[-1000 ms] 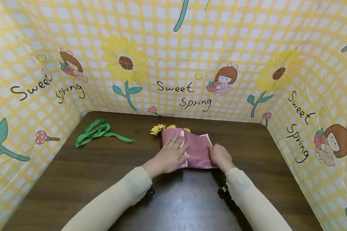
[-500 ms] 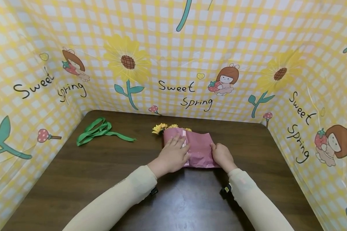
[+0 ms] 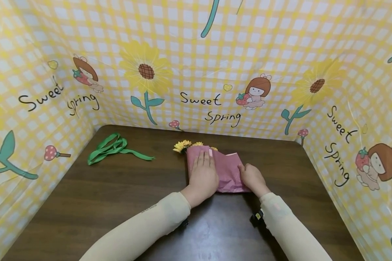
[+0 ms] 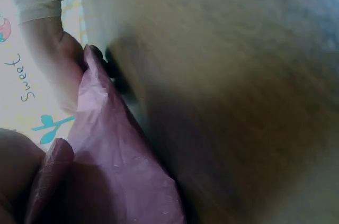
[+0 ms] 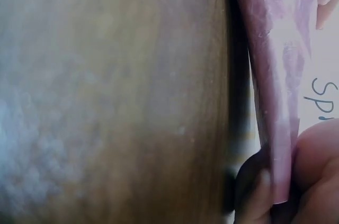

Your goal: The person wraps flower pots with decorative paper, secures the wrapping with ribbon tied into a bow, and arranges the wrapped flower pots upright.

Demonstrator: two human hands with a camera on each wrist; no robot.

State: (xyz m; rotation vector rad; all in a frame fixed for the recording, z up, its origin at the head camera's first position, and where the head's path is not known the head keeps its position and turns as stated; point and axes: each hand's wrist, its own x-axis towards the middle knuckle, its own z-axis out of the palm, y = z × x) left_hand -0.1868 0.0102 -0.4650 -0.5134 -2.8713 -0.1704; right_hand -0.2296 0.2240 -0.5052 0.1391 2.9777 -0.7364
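Observation:
Pink wrapping paper (image 3: 228,174) is folded round a bunch of yellow flowers (image 3: 182,146), whose heads show past its far left edge; their stems are hidden inside. My left hand (image 3: 205,179) lies on the left part of the paper, fingers straight and pointing away from me. At the right end, my right hand (image 3: 253,178) pinches the paper's edge between thumb and fingers. The right wrist view shows this pinch, with the paper (image 5: 280,86) running between thumb and fingers (image 5: 318,155). In the left wrist view the paper (image 4: 116,176) stretches to the right hand (image 4: 61,70).
A loosely looped green ribbon (image 3: 112,148) lies at the back left of the dark wooden table (image 3: 134,181). Behind and on both sides hangs a yellow checked cloth (image 3: 196,65) printed with flowers and lettering.
My left hand has shifted right and turned, its fingers now pointing more directly away from me across the paper. My right hand keeps its pinch with little movement. The ribbon lies as before.

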